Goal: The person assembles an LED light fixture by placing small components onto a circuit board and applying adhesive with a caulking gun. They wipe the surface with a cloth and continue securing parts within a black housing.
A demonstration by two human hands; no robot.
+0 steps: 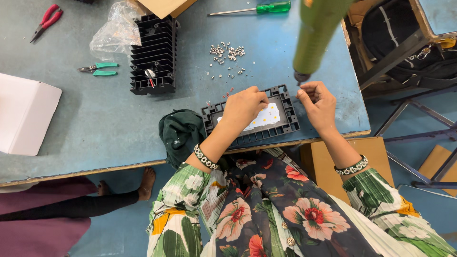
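A worn blue desk (119, 123) with a chipped wooden front edge fills most of the view, standing on a blue floor (119, 223); beyond its right end sit metal chair frames and a dark bag (404, 33). On the desk lie red-handled pliers (46, 21), small green-handled cutters (99, 69), a crumpled clear plastic bag (116, 31), a black finned heat-sink housing (154, 54), a green-handled screwdriver (257, 8), a scatter of small silver screws (227, 54), a white box (24, 114) at the left, and a dark green cloth (180, 133) draped over the near edge. A green powered screwdriver (316, 35) hangs tip-down above the right part of the desk. At the near edge, in front of the person, rests a black rectangular ribbed frame (285, 112) holding a white panel (269, 116) dotted with small yellow squares. The left hand (243, 107) lies curled on top of this frame, fingertips pressed to the panel's upper edge. The right hand (318, 102) hovers just beside the frame's right end, fingers pinched together on something too small to tell, just below the driver's tip. Another person's bare foot (146, 183) shows under the desk.
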